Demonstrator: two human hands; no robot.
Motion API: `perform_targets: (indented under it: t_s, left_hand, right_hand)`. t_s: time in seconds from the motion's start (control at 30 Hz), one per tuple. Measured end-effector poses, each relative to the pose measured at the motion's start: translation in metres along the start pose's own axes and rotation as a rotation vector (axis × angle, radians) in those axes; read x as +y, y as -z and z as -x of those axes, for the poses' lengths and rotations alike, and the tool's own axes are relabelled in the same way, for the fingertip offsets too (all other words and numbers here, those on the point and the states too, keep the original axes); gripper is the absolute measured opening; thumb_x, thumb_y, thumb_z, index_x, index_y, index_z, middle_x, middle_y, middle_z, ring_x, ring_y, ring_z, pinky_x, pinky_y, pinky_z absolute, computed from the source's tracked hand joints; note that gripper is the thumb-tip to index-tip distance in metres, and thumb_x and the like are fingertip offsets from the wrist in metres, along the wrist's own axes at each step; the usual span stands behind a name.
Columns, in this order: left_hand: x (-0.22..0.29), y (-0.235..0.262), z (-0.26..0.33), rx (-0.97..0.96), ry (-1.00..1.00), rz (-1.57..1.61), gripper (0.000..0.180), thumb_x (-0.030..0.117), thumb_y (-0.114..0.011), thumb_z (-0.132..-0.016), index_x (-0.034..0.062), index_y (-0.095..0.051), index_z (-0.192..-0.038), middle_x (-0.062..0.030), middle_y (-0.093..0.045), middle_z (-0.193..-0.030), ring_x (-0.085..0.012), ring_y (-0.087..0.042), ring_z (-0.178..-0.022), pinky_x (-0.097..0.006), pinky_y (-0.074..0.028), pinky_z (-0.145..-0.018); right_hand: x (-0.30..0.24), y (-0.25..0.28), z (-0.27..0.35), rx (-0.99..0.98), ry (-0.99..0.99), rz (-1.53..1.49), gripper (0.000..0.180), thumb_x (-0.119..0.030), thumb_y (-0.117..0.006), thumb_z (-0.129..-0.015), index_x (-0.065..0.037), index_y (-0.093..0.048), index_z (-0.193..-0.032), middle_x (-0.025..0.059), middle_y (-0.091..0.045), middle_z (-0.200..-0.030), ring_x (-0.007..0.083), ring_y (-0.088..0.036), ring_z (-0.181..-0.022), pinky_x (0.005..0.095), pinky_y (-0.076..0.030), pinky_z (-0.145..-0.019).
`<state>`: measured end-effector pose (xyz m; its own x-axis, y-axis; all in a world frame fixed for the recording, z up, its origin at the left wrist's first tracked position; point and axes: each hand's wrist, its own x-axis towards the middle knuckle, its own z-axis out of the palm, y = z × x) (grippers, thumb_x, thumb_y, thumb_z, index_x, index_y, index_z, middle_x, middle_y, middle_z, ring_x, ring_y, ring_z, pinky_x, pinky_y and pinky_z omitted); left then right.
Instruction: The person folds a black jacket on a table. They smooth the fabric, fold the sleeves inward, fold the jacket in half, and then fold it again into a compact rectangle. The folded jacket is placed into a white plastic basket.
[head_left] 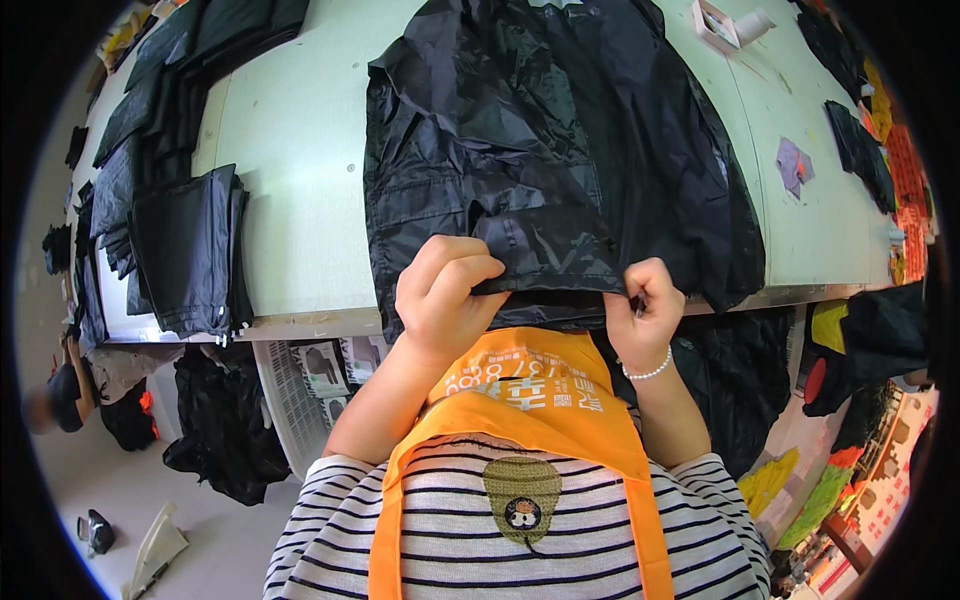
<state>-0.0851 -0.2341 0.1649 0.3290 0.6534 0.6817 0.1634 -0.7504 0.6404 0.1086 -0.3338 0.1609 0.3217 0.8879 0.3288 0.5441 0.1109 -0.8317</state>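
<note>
A black, slightly shiny garment [500, 130] lies spread over the pale green table in front of me, its near end reaching the table's edge. Pinched between the thumb and fingers of my left hand [447, 292] is one end of its hemmed edge. My right hand [645, 305], with a white bead bracelet at the wrist, grips the other end of that edge. Between both hands the hem runs nearly straight, slightly raised above the table's front edge. The fingertips of both hands are partly hidden by the cloth and by the fingers themselves.
Folded black garments [190, 250] are stacked along the table's left side. A white plastic basket [285, 400] stands below the table edge. At the far right are a small box [715, 25] and a purple scrap [795, 167]. Another person [62, 390] is at far left.
</note>
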Motion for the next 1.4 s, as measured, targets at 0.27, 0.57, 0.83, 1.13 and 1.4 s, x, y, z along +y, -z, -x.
perform_targets:
  t_s: [0.27, 0.57, 0.83, 1.13, 1.4]
  left_hand:
    - [0.001, 0.000, -0.006, -0.052, -0.093, -0.075, 0.038, -0.004, -0.081, -0.049, 0.0025, -0.058, -0.078, -0.0100, -0.060, -0.076, -0.0226, -0.058, -0.066, -0.027, -0.047, -0.057]
    - [0.000, 0.001, -0.007, -0.072, -0.149, -0.086, 0.037, -0.003, -0.081, -0.049, 0.0030, -0.058, -0.078, -0.0094, -0.060, -0.074, -0.0219, -0.058, -0.064, -0.028, -0.047, -0.056]
    - [-0.005, 0.006, -0.003, -0.058, -0.169, -0.084, 0.037, -0.002, -0.081, -0.049, 0.0031, -0.059, -0.078, -0.0094, -0.059, -0.074, -0.0222, -0.058, -0.064, -0.029, -0.047, -0.055]
    - [-0.008, 0.007, -0.005, -0.074, -0.174, -0.097, 0.035, 0.001, -0.081, -0.049, 0.0037, -0.060, -0.077, -0.0087, -0.060, -0.073, -0.0225, -0.059, -0.063, -0.029, -0.047, -0.055]
    - [-0.009, 0.007, -0.006, -0.136, -0.230, -0.109, 0.036, 0.006, -0.081, -0.049, 0.0046, -0.059, -0.078, -0.0076, -0.059, -0.073, -0.0222, -0.059, -0.063, -0.029, -0.047, -0.052]
  right_hand:
    - [-0.030, 0.020, -0.015, -0.302, -0.179, -0.366, 0.024, -0.006, -0.059, -0.089, -0.001, -0.042, -0.105, 0.0054, -0.048, -0.093, 0.0082, -0.049, -0.076, 0.0202, -0.043, -0.069]
    - [-0.043, 0.000, -0.031, -0.435, -0.196, -0.324, 0.016, -0.005, -0.064, -0.086, 0.001, -0.053, -0.096, 0.0071, -0.052, -0.092, 0.0132, -0.058, -0.080, 0.0246, -0.049, -0.073]
    - [-0.042, -0.008, -0.031, -0.452, -0.256, -0.408, 0.015, -0.004, -0.065, -0.085, 0.002, -0.053, -0.093, 0.0066, -0.052, -0.088, 0.0122, -0.056, -0.076, 0.0235, -0.048, -0.070]
    - [-0.046, -0.008, -0.032, -0.370, -0.132, -0.246, 0.015, -0.002, -0.066, -0.082, 0.002, -0.054, -0.091, 0.0062, -0.053, -0.088, 0.0111, -0.059, -0.078, 0.0220, -0.049, -0.068]
    - [-0.041, -0.019, -0.036, -0.324, -0.261, -0.376, 0.013, -0.005, -0.073, -0.077, 0.000, -0.063, -0.083, -0.0021, -0.052, -0.074, 0.0014, -0.039, -0.059, 0.0181, -0.032, -0.052]
